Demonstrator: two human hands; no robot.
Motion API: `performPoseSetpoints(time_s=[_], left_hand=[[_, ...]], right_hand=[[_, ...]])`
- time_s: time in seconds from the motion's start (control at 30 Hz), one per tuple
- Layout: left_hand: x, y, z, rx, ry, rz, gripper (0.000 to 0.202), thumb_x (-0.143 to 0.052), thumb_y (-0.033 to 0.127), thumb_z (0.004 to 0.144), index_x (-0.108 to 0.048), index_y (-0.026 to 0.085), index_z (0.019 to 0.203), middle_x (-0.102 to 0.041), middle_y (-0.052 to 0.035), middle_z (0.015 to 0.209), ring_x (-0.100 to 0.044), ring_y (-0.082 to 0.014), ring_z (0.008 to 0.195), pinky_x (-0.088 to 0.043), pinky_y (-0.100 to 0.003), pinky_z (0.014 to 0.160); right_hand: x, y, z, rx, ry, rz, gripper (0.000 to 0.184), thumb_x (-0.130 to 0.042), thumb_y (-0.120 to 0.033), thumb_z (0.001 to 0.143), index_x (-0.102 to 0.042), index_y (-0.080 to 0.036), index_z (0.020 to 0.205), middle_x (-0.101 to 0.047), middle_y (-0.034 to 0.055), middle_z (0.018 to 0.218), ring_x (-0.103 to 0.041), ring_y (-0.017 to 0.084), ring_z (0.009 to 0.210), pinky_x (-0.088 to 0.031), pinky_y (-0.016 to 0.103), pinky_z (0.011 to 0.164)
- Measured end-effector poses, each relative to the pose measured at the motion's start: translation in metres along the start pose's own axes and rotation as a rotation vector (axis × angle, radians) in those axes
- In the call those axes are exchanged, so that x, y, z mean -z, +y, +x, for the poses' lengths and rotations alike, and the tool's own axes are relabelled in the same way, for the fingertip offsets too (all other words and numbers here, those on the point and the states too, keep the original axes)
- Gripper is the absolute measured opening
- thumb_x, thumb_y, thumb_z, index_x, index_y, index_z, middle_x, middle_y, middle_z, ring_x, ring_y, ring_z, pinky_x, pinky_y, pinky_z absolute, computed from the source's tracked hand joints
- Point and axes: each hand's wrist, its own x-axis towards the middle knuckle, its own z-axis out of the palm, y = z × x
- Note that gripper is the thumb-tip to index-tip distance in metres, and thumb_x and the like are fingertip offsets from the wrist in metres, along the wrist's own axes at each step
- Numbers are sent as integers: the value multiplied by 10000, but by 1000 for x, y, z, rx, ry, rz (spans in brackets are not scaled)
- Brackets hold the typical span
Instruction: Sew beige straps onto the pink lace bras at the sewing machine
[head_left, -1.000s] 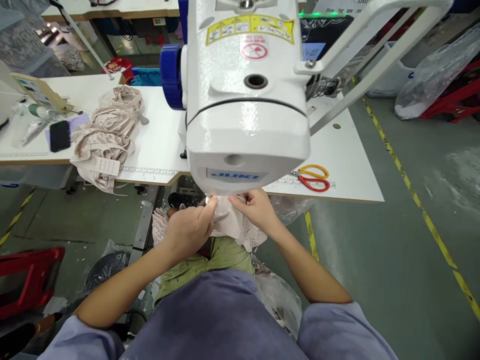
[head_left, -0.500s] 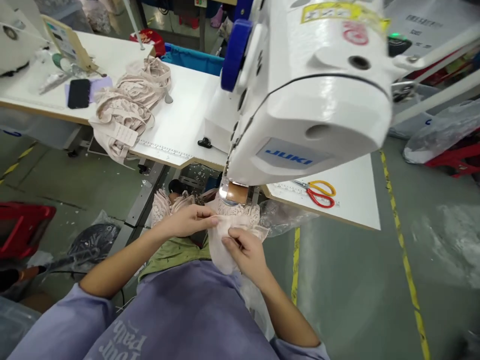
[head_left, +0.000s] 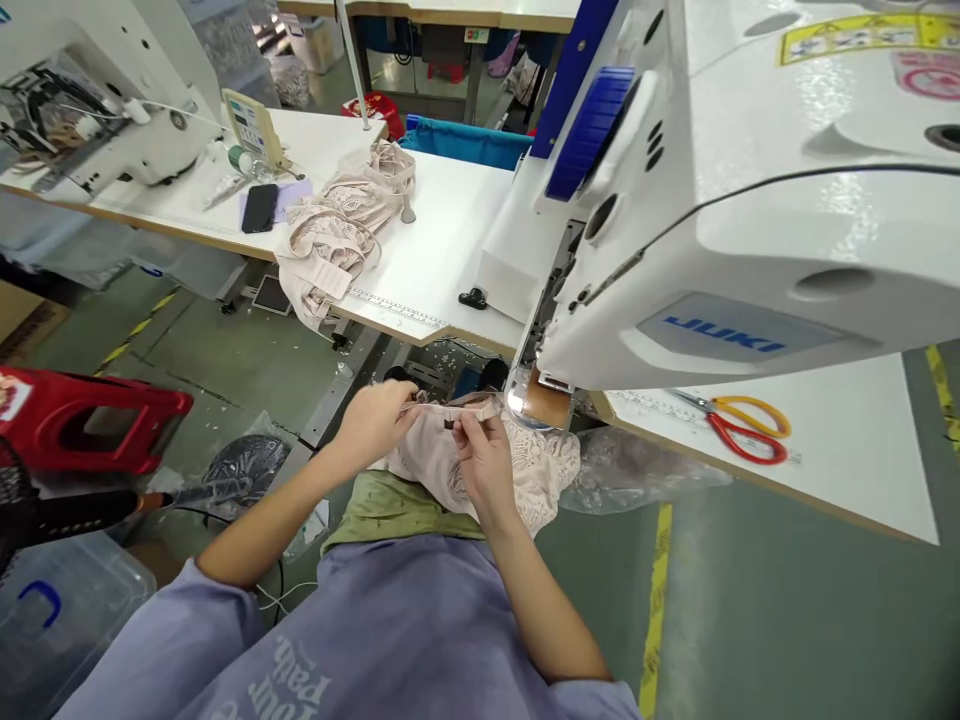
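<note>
A pale beige lace garment (head_left: 538, 470) hangs over my lap, just left of and below the sewing machine's (head_left: 750, 250) needle area. My left hand (head_left: 377, 425) is closed, with its fingers wrapped on the garment's upper left edge. A narrow band of the fabric is stretched between both hands. My right hand (head_left: 484, 462) pinches that band from the front, close to the machine's rounded arm end (head_left: 544, 400). A small dark piece shows by the right fingertips, too small to name. Part of the garment is hidden behind my right hand and forearm.
Scissors (head_left: 746, 428) with yellow and red handles lie on the white table's right part. A pile of similar beige garments (head_left: 337, 230) and a black phone (head_left: 259, 208) lie at left. A red stool (head_left: 97, 420) stands on the floor; a clear plastic bag (head_left: 637, 470) hangs below the table edge.
My view has swung left. The garment has been turned and spread, so more lace shows on the right. My hands have moved apart, and a band is now drawn between them.
</note>
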Motion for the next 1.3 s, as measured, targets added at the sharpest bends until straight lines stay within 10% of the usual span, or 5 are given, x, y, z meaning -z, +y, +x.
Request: performPoseSetpoints(time_s=[0.27, 0.6, 1.07, 1.2, 1.3], left_hand=[[-69, -11, -2, 139, -129, -523, 410, -536, 537, 931, -698, 162, 887, -685, -32, 797, -628, -179, 764, -479, -256, 679], [-48, 26, -14, 12, -127, -448, 357, -502, 459, 978, -730, 184, 999, -712, -21, 842, -624, -160, 760, -470, -234, 677], [-62, 47, -10, 6, -55, -348, 359, -492, 447, 963, -615, 182, 755, -636, -3, 696, -542, -138, 637, -404, -239, 596], [-61, 36, -2, -10, -57, -223, 376, -506, 468, 949, -619, 192, 720, -643, -5, 649, -553, -152, 617, -401, -247, 602], [-62, 21, 7, -9, -102, -144, 406, -488, 505, 955, -621, 207, 713, -670, -24, 671, -580, -179, 636, -402, -260, 597]], right_hand=[[38, 27, -19, 510, -156, -835, 145, -598, -350, 922, -654, -216, 924, -673, 83, 1043, -640, 234, 1009, -542, 397, 901], [52, -16, -21, 688, -135, -1019, 302, -580, -375, 972, -670, -229, 1221, -718, 65, 978, -658, 173, 772, -564, 314, 691], [59, -5, -19, 1035, -68, -980, 164, -599, -193, 955, -748, -257, 973, -745, 48, 912, -700, 157, 842, -579, 288, 747], [110, -33, 6, 946, -268, -1229, 255, -551, -217, 953, -745, -286, 1103, -760, 39, 1053, -707, 165, 986, -573, 300, 855], [181, -98, 43, 785, 108, -1408, 425, -435, -113, 912, -695, -224, 1229, -714, 81, 1214, -636, 215, 1175, -506, 402, 1036]])
